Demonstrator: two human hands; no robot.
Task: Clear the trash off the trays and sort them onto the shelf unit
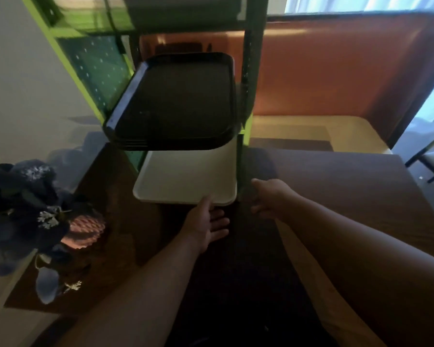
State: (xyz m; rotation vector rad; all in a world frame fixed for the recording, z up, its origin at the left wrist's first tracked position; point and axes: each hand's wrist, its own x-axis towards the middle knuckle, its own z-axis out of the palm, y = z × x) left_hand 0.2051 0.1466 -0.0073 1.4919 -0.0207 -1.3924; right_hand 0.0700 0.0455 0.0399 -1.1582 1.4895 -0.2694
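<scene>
Cream tray half-seated on the low shelf, left hand at its near edge

Nearest, the left hand lies palm up under the near lip of the cream tray, thumb touching the rim and fingers loosely spread, not clenched; the right hand hangs just right of the tray beside the dark upright post, fingers loosely curled and holding nothing. The tray lies directly ahead of the left hand, its long axis running near to far into the shelf unit, so the left hand looks better placed to push it home. Above and farther back, a stack of black trays sits on the next shelf; no trash shows on either
</scene>
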